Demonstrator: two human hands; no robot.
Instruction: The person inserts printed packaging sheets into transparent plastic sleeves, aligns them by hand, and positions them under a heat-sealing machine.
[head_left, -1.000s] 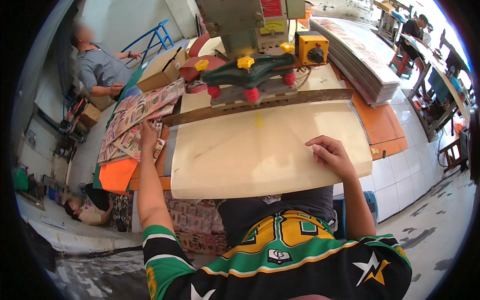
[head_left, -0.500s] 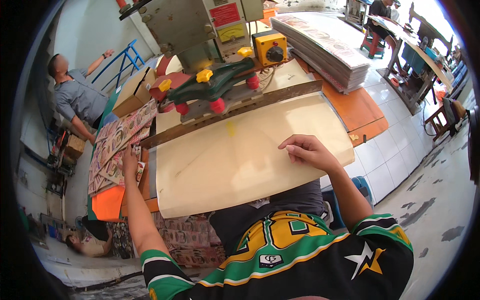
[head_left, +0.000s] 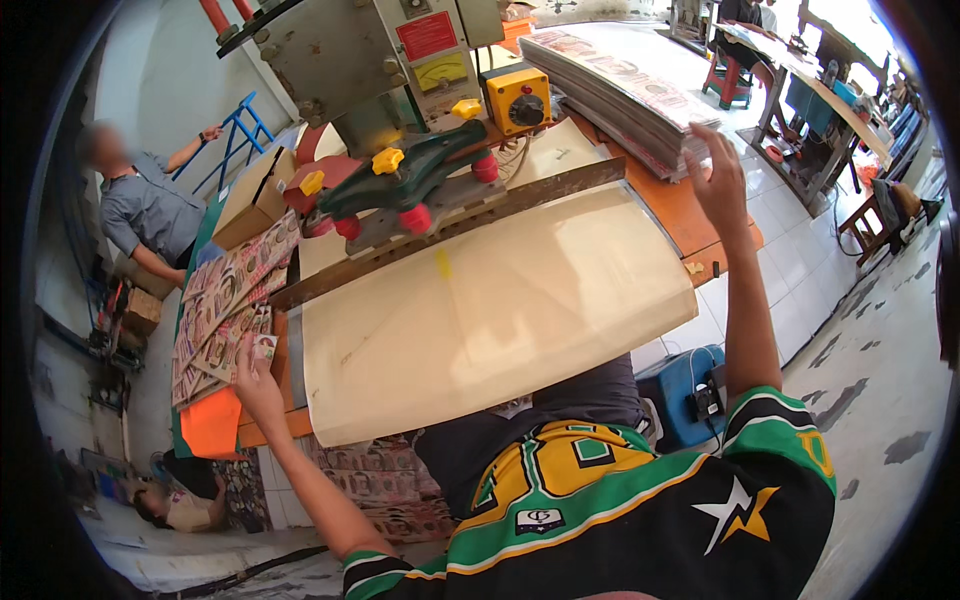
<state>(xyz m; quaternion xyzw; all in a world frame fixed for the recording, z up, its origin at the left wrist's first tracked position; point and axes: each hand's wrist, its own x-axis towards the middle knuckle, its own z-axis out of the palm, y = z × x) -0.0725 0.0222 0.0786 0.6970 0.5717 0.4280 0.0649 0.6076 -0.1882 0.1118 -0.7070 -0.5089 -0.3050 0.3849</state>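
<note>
My left hand [head_left: 259, 388] is at the left end of the machine bed, its thumb and fingers closed on the edge of a small flat printed piece [head_left: 264, 348]. That piece lies against a heap of pink-and-brown printed flat pieces [head_left: 228, 290]. My right hand [head_left: 719, 188] is raised at the far right, fingers apart, by the near corner of a tall stack of printed sheets [head_left: 625, 85]. Whether its fingertips touch the stack is hard to tell. Between my hands, a cream sheet [head_left: 490, 310] covers the bed in front of a long metal bar [head_left: 460, 228].
Above the bar stands a press machine with a green clamp frame [head_left: 400, 185], yellow knobs and a yellow control box [head_left: 517, 100]. An orange sheet [head_left: 211, 424] hangs at the left edge. A blue container [head_left: 684, 395] stands beside my legs. A person [head_left: 150, 205] works at the left.
My right hand has left the cream sheet and moved up and right to the stack's corner. My left hand has shifted slightly down beside the printed heap. The view has moved a little.
</note>
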